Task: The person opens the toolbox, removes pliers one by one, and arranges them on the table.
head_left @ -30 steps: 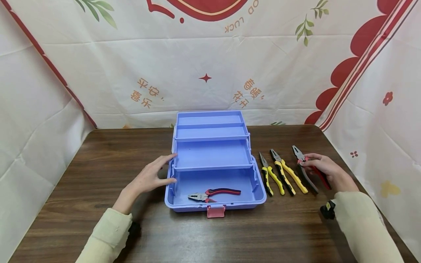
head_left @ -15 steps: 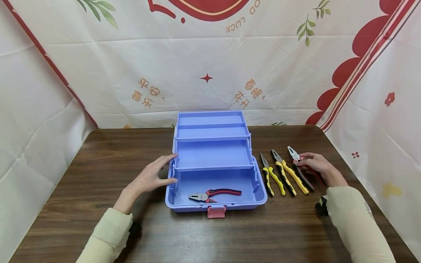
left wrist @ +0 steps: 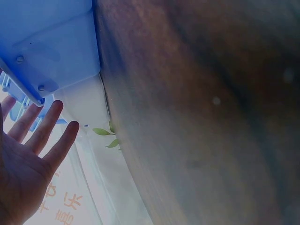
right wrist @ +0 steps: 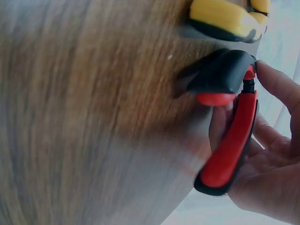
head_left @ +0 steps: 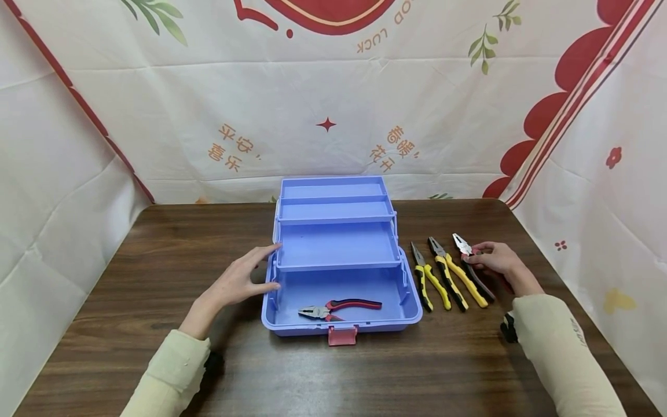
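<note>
At the right of the table, my right hand (head_left: 497, 260) grips a pair of pliers (head_left: 462, 244) with red and black handles, near its pivot. The right wrist view shows one red handle (right wrist: 229, 145) running down past the palm, with the thumb near the pivot. My left hand (head_left: 241, 277) touches the left side of a blue toolbox (head_left: 339, 246); its fingers are spread and straight in the left wrist view. The toolbox stands unfolded, its trays stepped up toward the back. Another pair of red and black pliers (head_left: 315, 313) lies in its bottom compartment.
Between the toolbox and my right hand lie yellow and black long-nose pliers (head_left: 429, 278) and yellow and black combination pliers (head_left: 455, 275). A pink latch (head_left: 342, 336) hangs at the toolbox front. Printed cloth (head_left: 328, 92) walls the table's back and sides.
My right hand has moved left with the red and black pliers, bringing them close beside the yellow pairs. The left hand and the toolbox have stayed in place.
</note>
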Motion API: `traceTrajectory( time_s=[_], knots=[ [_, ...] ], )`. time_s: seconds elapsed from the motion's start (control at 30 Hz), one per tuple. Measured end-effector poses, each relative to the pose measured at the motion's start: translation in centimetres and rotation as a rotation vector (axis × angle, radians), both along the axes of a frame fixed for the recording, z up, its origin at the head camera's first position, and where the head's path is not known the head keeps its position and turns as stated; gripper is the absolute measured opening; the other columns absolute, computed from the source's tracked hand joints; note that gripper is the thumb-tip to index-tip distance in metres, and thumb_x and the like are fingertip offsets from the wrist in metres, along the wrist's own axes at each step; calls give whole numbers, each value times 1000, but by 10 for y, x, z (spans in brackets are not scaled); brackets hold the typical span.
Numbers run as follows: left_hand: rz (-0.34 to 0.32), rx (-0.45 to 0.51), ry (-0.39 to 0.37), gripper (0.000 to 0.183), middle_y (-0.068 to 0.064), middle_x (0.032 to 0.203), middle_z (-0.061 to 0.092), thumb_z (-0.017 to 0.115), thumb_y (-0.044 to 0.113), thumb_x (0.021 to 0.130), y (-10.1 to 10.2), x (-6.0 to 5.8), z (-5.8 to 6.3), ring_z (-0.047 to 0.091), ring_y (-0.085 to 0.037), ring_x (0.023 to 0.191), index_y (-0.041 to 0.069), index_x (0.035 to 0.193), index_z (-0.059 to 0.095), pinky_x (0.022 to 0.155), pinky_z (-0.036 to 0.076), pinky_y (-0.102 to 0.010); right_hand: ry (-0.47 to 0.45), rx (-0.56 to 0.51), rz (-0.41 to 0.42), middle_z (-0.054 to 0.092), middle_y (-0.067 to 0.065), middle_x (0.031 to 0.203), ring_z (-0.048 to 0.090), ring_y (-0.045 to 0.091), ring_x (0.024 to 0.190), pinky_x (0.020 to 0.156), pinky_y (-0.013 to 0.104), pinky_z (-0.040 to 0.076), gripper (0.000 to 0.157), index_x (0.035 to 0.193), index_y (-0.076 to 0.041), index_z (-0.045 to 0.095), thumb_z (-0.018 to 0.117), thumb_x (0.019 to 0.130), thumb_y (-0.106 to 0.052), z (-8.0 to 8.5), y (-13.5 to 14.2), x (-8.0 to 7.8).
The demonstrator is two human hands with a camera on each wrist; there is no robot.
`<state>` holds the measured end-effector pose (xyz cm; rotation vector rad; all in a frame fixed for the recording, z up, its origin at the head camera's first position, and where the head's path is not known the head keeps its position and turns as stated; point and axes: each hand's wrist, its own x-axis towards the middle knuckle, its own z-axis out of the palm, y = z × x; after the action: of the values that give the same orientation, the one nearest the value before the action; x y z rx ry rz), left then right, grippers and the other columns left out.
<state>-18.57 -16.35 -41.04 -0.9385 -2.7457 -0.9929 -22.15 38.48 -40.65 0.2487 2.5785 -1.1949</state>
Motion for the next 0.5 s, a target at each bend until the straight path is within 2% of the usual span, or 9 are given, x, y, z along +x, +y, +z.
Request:
traceTrajectory(
  time_s=[0.17, 0.27, 0.37, 0.5],
  knots=[
    [-11, 1, 8, 77, -8, 129, 42, 71, 38, 72, 0, 0, 0, 44, -24, 110, 16, 136, 33, 86, 38, -47, 37, 158, 34, 45, 29, 107, 50, 32, 85, 67, 37, 45, 63, 116, 11, 44, 63, 79, -36, -1, 2, 2],
    [-10, 5, 11, 77, -8, 128, 42, 72, 38, 72, 0, 0, 0, 45, -25, 110, 17, 136, 34, 86, 38, -47, 53, 205, 44, 38, 34, 116, 42, 41, 98, 76, 45, 40, 64, 114, 11, 46, 63, 79, -40, -1, 3, 3],
    [-3, 8, 13, 77, -7, 128, 43, 72, 36, 71, 1, 0, -1, 45, -24, 111, 18, 136, 34, 86, 38, -47, 75, 241, 40, 40, 34, 114, 41, 43, 99, 77, 48, 39, 63, 110, 10, 50, 64, 77, -42, 1, 2, 3],
    [4, 9, 11, 77, -6, 128, 42, 74, 33, 71, 0, 0, -1, 44, -23, 111, 19, 136, 34, 86, 37, -46, 124, 318, 42, 52, 28, 98, 48, 36, 85, 68, 43, 41, 58, 103, 9, 54, 65, 76, -40, 3, 1, 4]
  ],
)
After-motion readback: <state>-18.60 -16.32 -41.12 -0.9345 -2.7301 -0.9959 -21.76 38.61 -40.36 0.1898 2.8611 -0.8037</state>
